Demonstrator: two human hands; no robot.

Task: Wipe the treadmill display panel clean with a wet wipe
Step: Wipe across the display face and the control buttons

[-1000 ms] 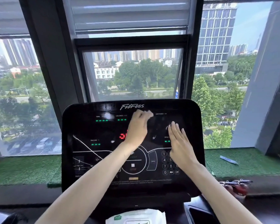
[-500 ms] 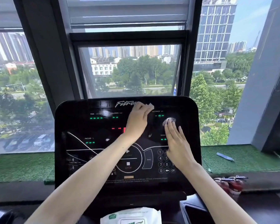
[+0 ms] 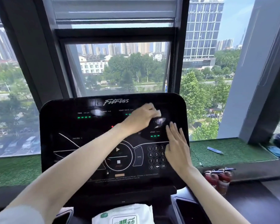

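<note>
While two hands (image 3: 140, 121) (image 3: 176, 150) press, one wipe (image 3: 158, 113)

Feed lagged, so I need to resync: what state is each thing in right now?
Black glossy treadmill display panel: powered, green indicators lit.
White crumpled wet wipe: pressed on the panel's upper right.
Left hand: grips the wipe.
Right hand: flat on the panel beside the keypad.
White-and-green wipe pack: lying below the panel; flap not visible.

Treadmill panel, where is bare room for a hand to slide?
The display panel is bare on its left, between the TIME lights and the white lines. Crowded: upper right, where the left hand grips the wet wipe beside the right hand.
</note>
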